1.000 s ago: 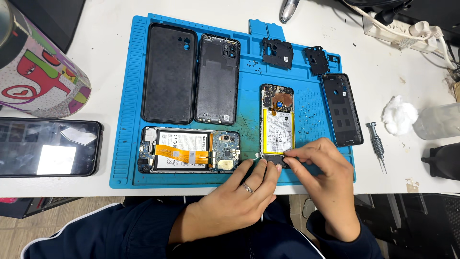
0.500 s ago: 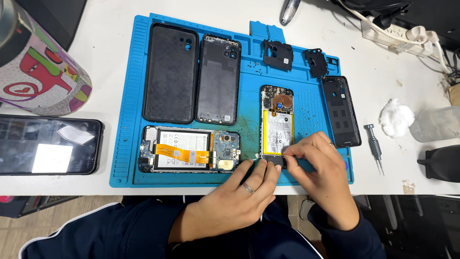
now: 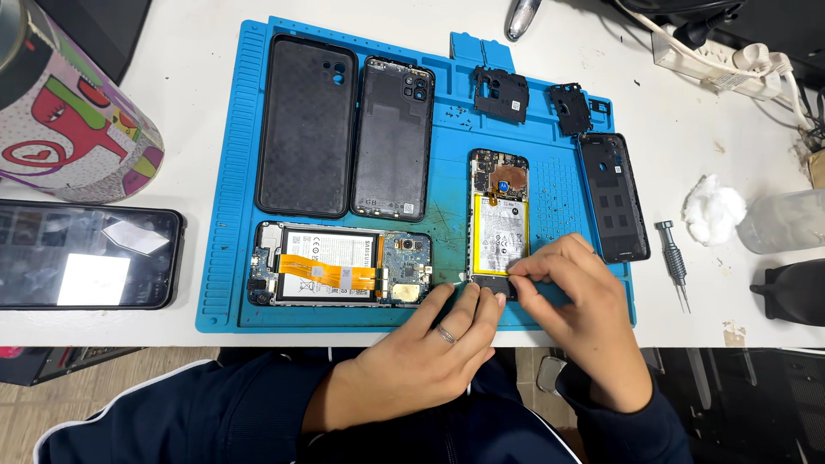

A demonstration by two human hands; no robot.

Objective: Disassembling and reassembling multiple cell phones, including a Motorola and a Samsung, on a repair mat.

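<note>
An opened phone [image 3: 499,215] with a yellow-edged battery and bare circuit board lies upright on the blue repair mat [image 3: 230,215], right of centre. My left hand [image 3: 425,357], with a ring on one finger, rests its fingertips on the phone's lower end and steadies it. My right hand [image 3: 580,301] comes in from the right. Its thumb and forefinger are pinched at the black cover plate [image 3: 490,282] on the phone's bottom edge. What lies under the fingertips is hidden.
The mat also holds a second opened phone [image 3: 339,265] lying sideways, two black back covers [image 3: 308,125] [image 3: 394,137], small black frames [image 3: 498,93] [image 3: 569,107] and another back cover [image 3: 612,196]. Off the mat lie a screwdriver [image 3: 673,262], cotton [image 3: 713,209], a dark phone [image 3: 86,253] and a patterned cup [image 3: 64,112].
Both hands stay at the phone's lower end. My right hand's fingers have shifted slightly left along the bottom edge.
</note>
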